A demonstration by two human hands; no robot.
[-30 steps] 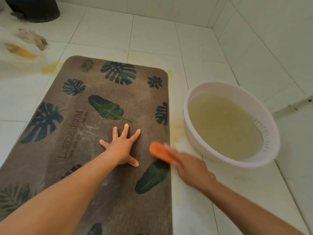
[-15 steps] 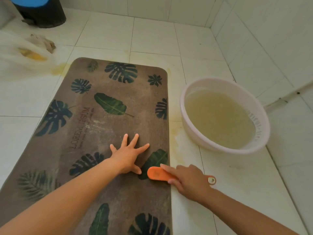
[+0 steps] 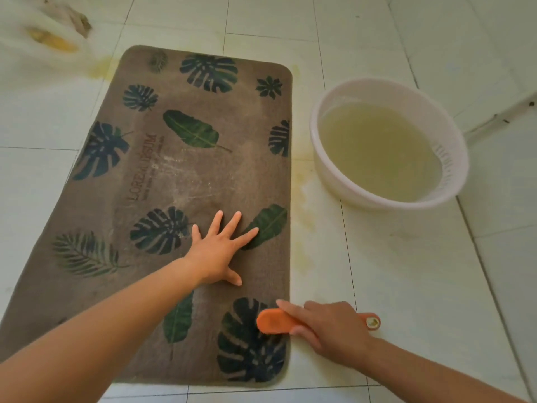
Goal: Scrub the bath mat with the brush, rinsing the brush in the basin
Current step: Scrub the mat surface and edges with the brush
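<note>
A brown bath mat (image 3: pixel 186 181) printed with dark green leaves lies flat on the white tiled floor. My left hand (image 3: pixel 218 248) presses flat on it with fingers spread, near its right side. My right hand (image 3: pixel 328 327) grips an orange brush (image 3: pixel 274 321) whose head rests on the mat's near right corner, over a large leaf print. The handle's end sticks out to the right of my hand. A white basin (image 3: pixel 343 181) holding cloudy yellowish water stands on the floor to the right of the mat.
Yellowish wet stains (image 3: pixel 305 196) mark the tiles between mat and basin. A blurred pale object with yellow and brown patches (image 3: pixel 49 36) lies at the far left. A tiled wall (image 3: pixel 479 53) rises behind the basin.
My right hand has brought the brush down the mat's right edge to its near corner. My left hand has shifted nearer along the mat, still pressed flat.
</note>
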